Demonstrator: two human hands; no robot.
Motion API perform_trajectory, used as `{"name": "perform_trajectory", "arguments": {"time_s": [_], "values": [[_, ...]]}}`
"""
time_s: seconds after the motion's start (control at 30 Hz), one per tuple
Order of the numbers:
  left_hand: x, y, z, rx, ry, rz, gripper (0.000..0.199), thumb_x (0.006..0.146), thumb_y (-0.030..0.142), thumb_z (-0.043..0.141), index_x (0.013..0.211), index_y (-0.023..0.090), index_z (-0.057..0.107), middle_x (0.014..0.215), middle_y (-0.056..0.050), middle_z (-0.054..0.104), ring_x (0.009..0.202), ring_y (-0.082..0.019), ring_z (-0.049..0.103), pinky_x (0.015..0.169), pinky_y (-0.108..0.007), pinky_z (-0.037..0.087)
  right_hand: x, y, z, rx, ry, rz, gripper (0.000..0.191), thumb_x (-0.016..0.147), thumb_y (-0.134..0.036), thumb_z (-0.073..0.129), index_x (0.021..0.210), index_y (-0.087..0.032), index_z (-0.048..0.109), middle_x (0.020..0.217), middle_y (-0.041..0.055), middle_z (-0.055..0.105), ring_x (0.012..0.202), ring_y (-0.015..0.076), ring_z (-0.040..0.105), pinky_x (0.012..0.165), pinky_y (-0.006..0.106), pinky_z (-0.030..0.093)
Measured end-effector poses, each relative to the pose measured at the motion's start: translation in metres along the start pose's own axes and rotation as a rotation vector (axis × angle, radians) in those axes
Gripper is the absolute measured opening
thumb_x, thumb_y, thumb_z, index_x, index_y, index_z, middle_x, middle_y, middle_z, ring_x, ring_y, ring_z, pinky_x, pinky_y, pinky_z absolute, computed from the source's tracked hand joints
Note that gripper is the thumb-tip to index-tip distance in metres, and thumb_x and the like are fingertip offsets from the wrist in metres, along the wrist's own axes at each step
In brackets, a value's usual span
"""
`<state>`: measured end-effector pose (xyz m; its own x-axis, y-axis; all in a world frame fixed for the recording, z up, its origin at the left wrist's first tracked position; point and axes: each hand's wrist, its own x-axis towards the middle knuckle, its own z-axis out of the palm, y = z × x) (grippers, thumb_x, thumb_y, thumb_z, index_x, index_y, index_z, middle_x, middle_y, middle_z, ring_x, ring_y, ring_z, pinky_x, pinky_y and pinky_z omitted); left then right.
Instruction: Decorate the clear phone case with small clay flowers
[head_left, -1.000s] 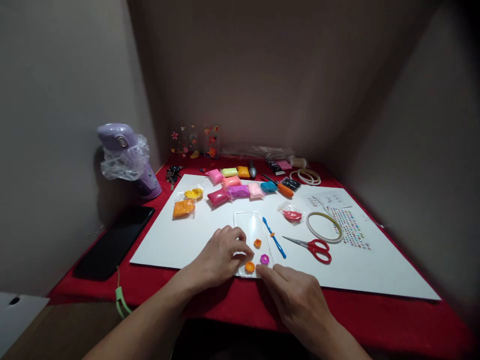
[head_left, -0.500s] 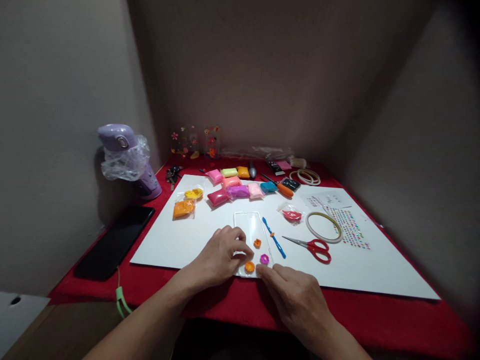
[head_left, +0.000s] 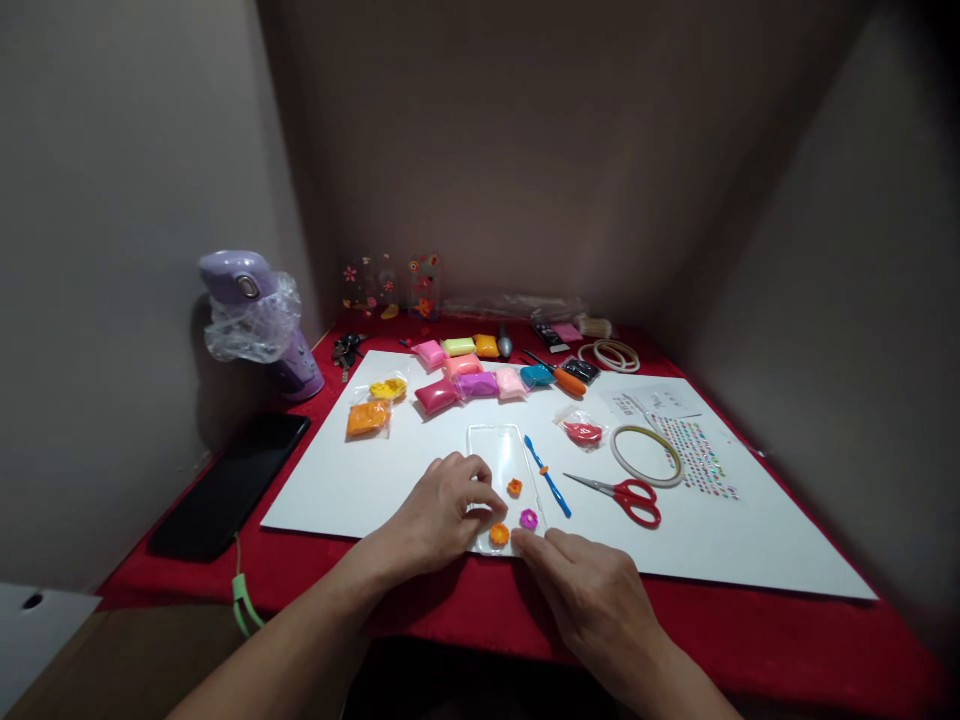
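A clear phone case (head_left: 491, 455) lies on the white board in front of me. Near its lower end sit a large orange clay flower (head_left: 499, 535), a small orange clay flower (head_left: 514, 487) and a magenta one with a pale centre (head_left: 529, 519). My left hand (head_left: 450, 505) curls over the left rim of the case, fingers bent and fingertips close to the large orange flower. From the lower right, my right hand (head_left: 592, 580) closes at the case's bottom corner, its foremost fingertip beside that same flower. The undersides of both hands are hidden.
Right of the case lie a blue modelling tool (head_left: 549, 478), red-handled scissors (head_left: 626, 495), a tape roll (head_left: 646, 455) and a gem sticker sheet (head_left: 697, 455). Several clay packets (head_left: 478, 384) are grouped behind. A black phone (head_left: 229, 485) and purple bottle (head_left: 296, 365) stand left.
Both hands stay practically still at the lower end of the phone case. The view shifts very slightly; the clay flowers keep their places.
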<state>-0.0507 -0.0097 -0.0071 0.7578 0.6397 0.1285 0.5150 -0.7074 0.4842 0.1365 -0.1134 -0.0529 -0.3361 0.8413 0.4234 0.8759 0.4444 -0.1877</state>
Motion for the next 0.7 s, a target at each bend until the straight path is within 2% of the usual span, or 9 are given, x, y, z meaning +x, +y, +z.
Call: {"name": "perform_trajectory", "arguments": {"time_s": [0.33, 0.53, 0.7], "values": [[0.0008, -0.0012, 0.0006, -0.017, 0.019, 0.006, 0.014, 0.083, 0.018, 0.060, 0.084, 0.024, 0.072, 0.091, -0.002, 0.060, 0.083, -0.016, 0.051, 0.076, -0.031, 0.039, 0.0005, -0.0004, -0.0002, -0.014, -0.026, -0.002, 0.028, 0.094, -0.012, 0.034, 0.104, -0.020, 0.059, 0.066, 0.0003, 0.055, 0.056, 0.0132, 0.050, 0.053, 0.026, 0.027], [-0.0002, -0.0009, 0.0004, -0.006, 0.008, -0.002, 0.014, 0.084, 0.019, 0.060, 0.084, 0.024, 0.072, 0.092, -0.002, 0.060, 0.083, -0.016, 0.051, 0.076, -0.031, 0.038, -0.0017, 0.0004, 0.0004, 0.017, -0.031, 0.005, 0.027, 0.094, -0.012, 0.033, 0.093, -0.019, 0.059, 0.066, 0.0009, 0.054, 0.056, 0.0138, 0.048, 0.053, 0.027, 0.025], [0.0001, -0.0001, -0.0007, -0.008, 0.013, -0.006, 0.014, 0.084, 0.018, 0.060, 0.084, 0.024, 0.072, 0.091, -0.002, 0.060, 0.083, -0.016, 0.051, 0.077, -0.031, 0.038, -0.0014, 0.0015, 0.0013, -0.006, 0.012, -0.022, 0.029, 0.095, -0.012, 0.033, 0.109, -0.019, 0.058, 0.067, 0.0010, 0.055, 0.056, 0.0134, 0.050, 0.053, 0.027, 0.025]]}}
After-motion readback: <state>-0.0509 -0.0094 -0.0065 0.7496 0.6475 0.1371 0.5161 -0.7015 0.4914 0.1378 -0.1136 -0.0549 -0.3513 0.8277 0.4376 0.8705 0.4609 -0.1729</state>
